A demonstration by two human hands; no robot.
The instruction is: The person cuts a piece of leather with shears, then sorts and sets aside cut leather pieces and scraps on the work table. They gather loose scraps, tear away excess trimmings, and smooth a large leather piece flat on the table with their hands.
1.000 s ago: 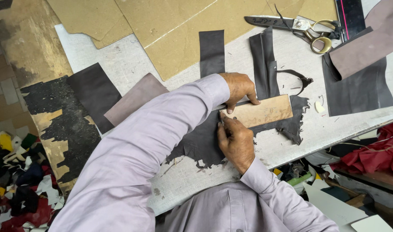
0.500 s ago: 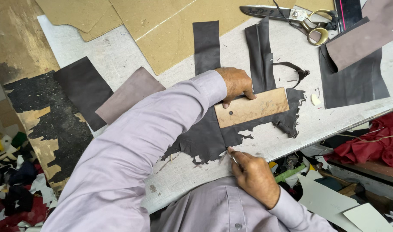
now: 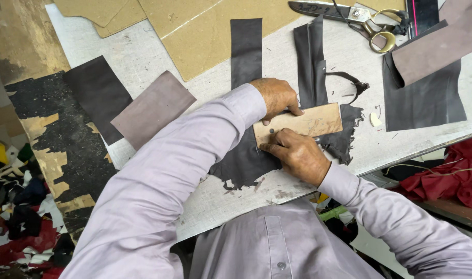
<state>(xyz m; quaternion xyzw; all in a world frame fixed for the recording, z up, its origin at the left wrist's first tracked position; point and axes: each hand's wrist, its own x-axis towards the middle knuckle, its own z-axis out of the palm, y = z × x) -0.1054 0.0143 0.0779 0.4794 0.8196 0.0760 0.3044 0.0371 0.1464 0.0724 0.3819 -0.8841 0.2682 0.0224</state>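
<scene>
Right hand (image 3: 297,155) back on one template (image 3: 299,124); left hand (image 3: 276,97) pressing.

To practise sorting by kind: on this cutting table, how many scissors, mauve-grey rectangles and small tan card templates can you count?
Scissors: 1
Mauve-grey rectangles: 2
Small tan card template: 1
Total: 4
</scene>
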